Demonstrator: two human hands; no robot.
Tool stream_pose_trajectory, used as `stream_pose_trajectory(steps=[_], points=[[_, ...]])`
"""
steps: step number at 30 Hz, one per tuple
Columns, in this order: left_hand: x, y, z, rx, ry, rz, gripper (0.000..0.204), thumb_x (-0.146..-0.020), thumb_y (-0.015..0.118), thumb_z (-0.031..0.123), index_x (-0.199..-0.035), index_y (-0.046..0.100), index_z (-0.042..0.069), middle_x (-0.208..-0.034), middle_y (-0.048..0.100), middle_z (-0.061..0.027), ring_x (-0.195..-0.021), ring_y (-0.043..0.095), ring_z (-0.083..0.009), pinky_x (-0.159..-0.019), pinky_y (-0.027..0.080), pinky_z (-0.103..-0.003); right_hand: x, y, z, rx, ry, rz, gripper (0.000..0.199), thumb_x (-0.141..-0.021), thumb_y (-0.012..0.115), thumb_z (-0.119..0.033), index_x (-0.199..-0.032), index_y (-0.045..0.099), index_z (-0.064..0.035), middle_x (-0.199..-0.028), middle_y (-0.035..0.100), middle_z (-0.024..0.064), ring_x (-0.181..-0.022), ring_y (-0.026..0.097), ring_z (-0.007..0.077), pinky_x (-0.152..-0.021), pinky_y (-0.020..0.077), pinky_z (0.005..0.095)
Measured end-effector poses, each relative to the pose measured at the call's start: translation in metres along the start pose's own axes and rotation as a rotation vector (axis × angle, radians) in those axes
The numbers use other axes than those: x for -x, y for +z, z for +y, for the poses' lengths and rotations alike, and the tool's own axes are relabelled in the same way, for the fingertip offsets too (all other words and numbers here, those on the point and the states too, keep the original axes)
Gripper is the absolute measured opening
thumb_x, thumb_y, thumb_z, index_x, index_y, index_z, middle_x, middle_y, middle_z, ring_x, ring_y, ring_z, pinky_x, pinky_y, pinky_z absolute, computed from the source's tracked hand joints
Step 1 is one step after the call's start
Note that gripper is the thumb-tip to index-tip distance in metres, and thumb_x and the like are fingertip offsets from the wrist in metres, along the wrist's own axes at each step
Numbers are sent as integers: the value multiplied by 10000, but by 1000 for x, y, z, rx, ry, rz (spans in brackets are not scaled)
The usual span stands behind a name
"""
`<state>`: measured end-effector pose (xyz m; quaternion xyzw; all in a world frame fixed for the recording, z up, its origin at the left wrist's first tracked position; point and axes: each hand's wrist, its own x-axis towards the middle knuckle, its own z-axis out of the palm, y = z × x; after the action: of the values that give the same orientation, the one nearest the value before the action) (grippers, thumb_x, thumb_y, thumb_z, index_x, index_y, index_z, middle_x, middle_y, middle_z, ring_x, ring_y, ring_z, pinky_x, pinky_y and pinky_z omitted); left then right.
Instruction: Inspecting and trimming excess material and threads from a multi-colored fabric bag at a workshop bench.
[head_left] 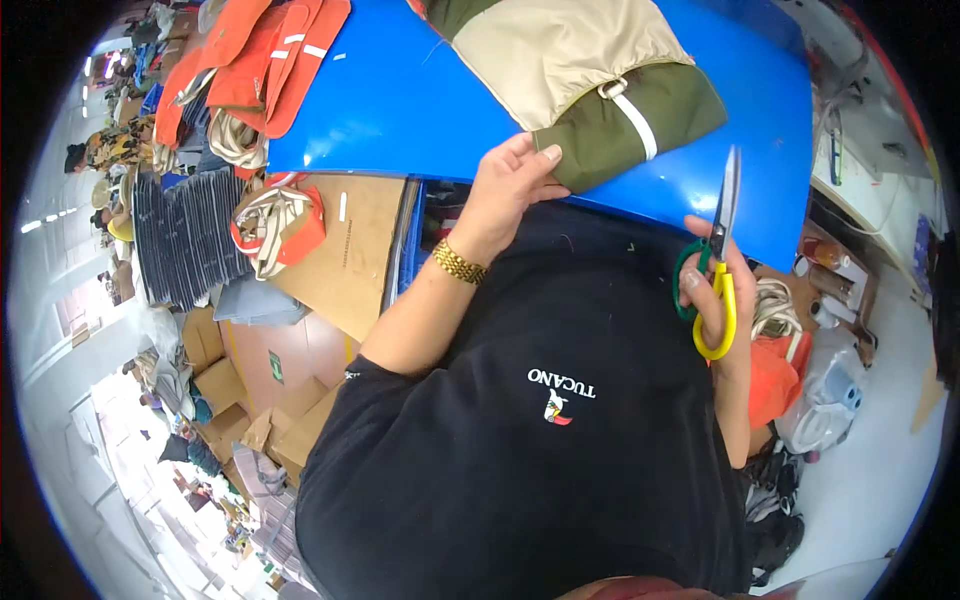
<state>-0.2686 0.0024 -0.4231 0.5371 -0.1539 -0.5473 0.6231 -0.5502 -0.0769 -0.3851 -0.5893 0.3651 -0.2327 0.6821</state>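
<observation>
A beige and olive-green fabric bag [570, 60] lies on the blue tabletop, with a white strap and a metal ring on its olive end. Thumb and fingers of my left hand [505, 190] pinch the near left corner of that olive end. Off to the right, my right hand [735, 290] holds a pair of scissors [722, 240] with one yellow and one green handle loop. Their blades point up and away from me, apart from the bag, over the table's near right part. Whether the blades are fully closed is hard to make out.
The blue table [400, 110] spreads ahead of me. Orange fabric pieces [265, 70] with pale straps sit at its far left. Beside it are a stack of dark sheets [190, 240] and a cardboard box [350, 240]. An orange bundle [775, 375] is by my right arm.
</observation>
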Motion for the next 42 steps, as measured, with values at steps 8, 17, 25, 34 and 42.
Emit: stream_pose_trajectory(steps=[8,17,25,34,42], points=[[22,-19,-16,-341,-208,-61,145,-1019,684,168,-1005,690,24,-942,761,-94,-829,761,-168,-631,620,-264,3,8,7,115,69,-106,537,-905,755,-52,-1417,593,-36,-804,539,-29,-678,478,56,-635,402,222],[41,-46,-41,-1128,-96,-237,260,-927,758,229,-883,755,-27,-741,749,-97,-696,705,-114,-611,539,-286,-4,4,2,420,62,-140,562,-858,835,-100,-1376,625,-43,-719,516,-14,-638,454,77,-609,393,248],[75,-89,46,-1224,-179,-23,400,-954,760,304,-724,697,-17,-576,605,-7,-543,525,-61,-496,395,-273,0,5,-3,458,126,0,601,-846,865,-180,-1369,592,-63,-827,568,88,-703,484,148,-655,447,304],[-20,17,71,-1238,719,-319,141,-859,770,94,-982,729,38,-933,709,-115,-853,657,-295,-767,522,-396,7,2,4,471,22,70,603,-844,868,-198,-1371,597,-81,-945,647,101,-745,574,216,-715,491,319],[-64,20,16,-1562,1044,-261,81,-723,628,55,-794,662,36,-848,631,-141,-839,623,-315,-744,535,-444,7,-6,9,466,56,85,624,-827,865,-99,-1392,602,-62,-1310,697,124,-1112,685,242,-935,521,367]])
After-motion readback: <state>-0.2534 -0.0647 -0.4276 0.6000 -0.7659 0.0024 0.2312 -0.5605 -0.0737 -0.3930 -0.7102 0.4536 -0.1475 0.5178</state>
